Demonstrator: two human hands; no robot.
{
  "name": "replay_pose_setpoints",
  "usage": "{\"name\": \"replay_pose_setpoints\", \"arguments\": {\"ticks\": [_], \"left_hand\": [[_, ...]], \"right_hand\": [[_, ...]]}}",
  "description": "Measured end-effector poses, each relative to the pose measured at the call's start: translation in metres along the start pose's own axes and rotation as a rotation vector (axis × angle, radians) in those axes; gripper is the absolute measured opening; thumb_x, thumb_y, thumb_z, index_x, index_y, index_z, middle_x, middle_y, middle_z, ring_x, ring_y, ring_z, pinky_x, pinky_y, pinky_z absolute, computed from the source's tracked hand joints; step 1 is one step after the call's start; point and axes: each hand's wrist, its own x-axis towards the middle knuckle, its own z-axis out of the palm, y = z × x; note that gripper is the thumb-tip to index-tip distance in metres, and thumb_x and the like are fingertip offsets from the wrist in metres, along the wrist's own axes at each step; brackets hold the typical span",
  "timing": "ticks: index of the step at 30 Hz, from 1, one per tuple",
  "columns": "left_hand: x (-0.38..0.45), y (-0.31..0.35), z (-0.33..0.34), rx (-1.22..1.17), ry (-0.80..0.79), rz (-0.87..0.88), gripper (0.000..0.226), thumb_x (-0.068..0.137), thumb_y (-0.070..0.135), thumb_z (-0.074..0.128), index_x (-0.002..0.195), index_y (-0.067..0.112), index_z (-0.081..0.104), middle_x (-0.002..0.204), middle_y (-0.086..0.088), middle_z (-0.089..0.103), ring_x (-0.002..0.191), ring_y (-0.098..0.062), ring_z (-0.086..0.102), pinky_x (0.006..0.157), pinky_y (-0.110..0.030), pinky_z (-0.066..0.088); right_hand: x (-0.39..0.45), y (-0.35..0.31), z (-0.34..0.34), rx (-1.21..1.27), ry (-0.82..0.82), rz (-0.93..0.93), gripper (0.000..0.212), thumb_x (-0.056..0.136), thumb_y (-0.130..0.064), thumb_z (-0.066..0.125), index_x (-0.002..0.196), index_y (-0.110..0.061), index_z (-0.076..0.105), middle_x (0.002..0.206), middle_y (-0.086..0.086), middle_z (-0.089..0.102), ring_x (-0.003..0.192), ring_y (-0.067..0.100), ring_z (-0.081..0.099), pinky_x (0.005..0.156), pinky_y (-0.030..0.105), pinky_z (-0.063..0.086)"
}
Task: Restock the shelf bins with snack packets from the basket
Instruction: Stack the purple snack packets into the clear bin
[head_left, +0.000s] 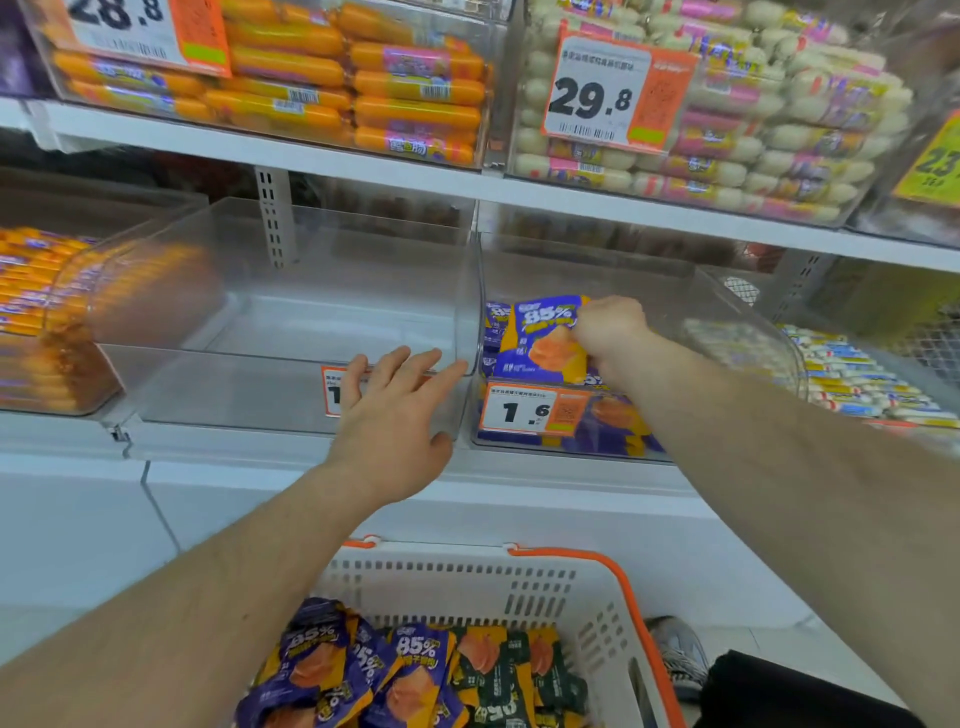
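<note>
The right hand (608, 332) is curled into a tight grip round a purple-and-orange snack packet (545, 338), which is held upright inside the clear bin on the right (737, 317), on top of more of the same packets already stacked in there. A price tag reading 1.6 (524, 410) is stuck on that bin's front. The left hand (389, 421) is spread wide, fingers straight and apart, with the fingertips laid against the front rim of the neighbouring clear bin (291, 322) (that one is bare inside), and nothing is held by it. The white basket with orange handles (519, 587) is seen low in the view, below the shelf, with purple packets (332, 670) and some dark green ones (498, 675) piled in it. Orange sausages (410, 88) and pale ones (769, 140) are packed into the bins on the upper shelf.
</note>
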Motion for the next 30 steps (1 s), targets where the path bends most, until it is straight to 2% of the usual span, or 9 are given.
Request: {"name": "replay_pose_setpoints", "arguments": {"ticks": [7, 11, 17, 20, 22, 24, 26, 28, 30], "left_hand": [[0.000, -0.001, 0.008, 0.023, 0.058, 0.011, 0.080, 0.062, 0.024, 0.080, 0.137, 0.029, 0.053, 0.139, -0.003, 0.052, 0.135, -0.032, 0.040, 0.111, -0.057, 0.011], [-0.001, 0.002, 0.008, 0.036, 0.069, 0.005, 0.080, 0.064, 0.024, 0.079, 0.139, 0.029, 0.050, 0.142, -0.002, 0.050, 0.138, -0.031, 0.036, 0.112, -0.054, 0.006], [-0.003, 0.006, 0.003, -0.009, 0.040, -0.015, 0.072, 0.078, 0.025, 0.069, 0.145, 0.029, 0.042, 0.152, 0.000, 0.036, 0.146, -0.025, 0.018, 0.115, -0.049, -0.003], [-0.006, 0.004, 0.005, -0.103, 0.338, 0.168, 0.044, 0.067, 0.011, 0.061, 0.111, 0.017, 0.068, 0.122, -0.004, 0.063, 0.119, -0.027, 0.047, 0.100, -0.042, 0.027], [-0.009, 0.004, 0.005, -0.147, 0.394, 0.297, 0.029, 0.070, 0.012, 0.053, 0.093, 0.015, 0.069, 0.098, -0.001, 0.066, 0.096, -0.025, 0.054, 0.082, -0.036, 0.035], [-0.015, 0.007, 0.001, -0.231, 0.155, 0.306, 0.025, 0.078, 0.015, 0.050, 0.094, 0.018, 0.069, 0.091, 0.002, 0.066, 0.085, -0.024, 0.060, 0.075, -0.032, 0.042], [-0.024, 0.005, 0.001, -0.230, -0.362, 0.177, 0.029, 0.089, 0.020, 0.051, 0.115, 0.024, 0.064, 0.107, 0.007, 0.064, 0.093, -0.018, 0.060, 0.080, -0.027, 0.044], [-0.031, -0.002, 0.006, -0.093, -0.862, 0.065, 0.038, 0.096, 0.026, 0.051, 0.133, 0.026, 0.052, 0.129, 0.005, 0.056, 0.111, -0.017, 0.054, 0.092, -0.029, 0.043], [-0.040, -0.009, 0.014, 0.038, -1.138, 0.036, 0.036, 0.098, 0.027, 0.049, 0.133, 0.026, 0.051, 0.134, -0.003, 0.051, 0.117, -0.023, 0.051, 0.094, -0.032, 0.041]], "right_hand": [[0.006, 0.003, 0.031, -0.223, -0.230, -0.006, 0.042, 0.080, -0.013, 0.068, 0.122, -0.008, 0.063, 0.123, 0.014, 0.062, 0.097, 0.027, 0.056, 0.082, 0.032, 0.044], [0.006, 0.001, 0.029, -0.273, -0.253, 0.001, 0.042, 0.078, -0.016, 0.070, 0.119, -0.008, 0.063, 0.083, 0.004, 0.053, 0.089, 0.023, 0.047, 0.064, 0.027, 0.041], [-0.003, -0.004, 0.032, -0.430, -0.272, -0.008, 0.011, 0.085, -0.020, 0.063, 0.085, -0.010, 0.059, 0.078, 0.005, 0.054, 0.065, 0.016, 0.049, 0.048, 0.026, 0.034], [-0.011, -0.007, 0.033, -0.457, -0.155, -0.012, 0.014, 0.086, -0.015, 0.057, 0.074, -0.010, 0.053, 0.074, 0.004, 0.053, 0.062, 0.017, 0.048, 0.048, 0.025, 0.034], [-0.021, -0.003, 0.032, -0.366, 0.177, -0.207, 0.007, 0.082, -0.014, 0.058, 0.082, -0.009, 0.062, 0.088, 0.009, 0.060, 0.077, 0.026, 0.056, 0.062, 0.031, 0.044], [-0.041, 0.009, 0.039, -0.227, 0.554, -0.625, 0.019, 0.074, -0.012, 0.059, 0.091, -0.010, 0.067, 0.101, 0.014, 0.057, 0.092, 0.034, 0.055, 0.077, 0.037, 0.041], [-0.075, 0.032, 0.058, -0.091, 0.646, -0.930, 0.023, 0.069, -0.011, 0.060, 0.090, -0.009, 0.068, 0.098, 0.015, 0.056, 0.092, 0.031, 0.052, 0.076, 0.036, 0.033], [-0.108, 0.067, 0.089, -0.037, 0.489, -0.976, 0.021, 0.070, -0.013, 0.058, 0.087, -0.007, 0.067, 0.092, 0.012, 0.059, 0.089, 0.028, 0.053, 0.075, 0.035, 0.034], [-0.136, 0.107, 0.123, -0.013, 0.172, -0.777, 0.018, 0.075, -0.013, 0.053, 0.085, -0.007, 0.066, 0.084, 0.008, 0.063, 0.080, 0.027, 0.058, 0.072, 0.035, 0.045]]}}
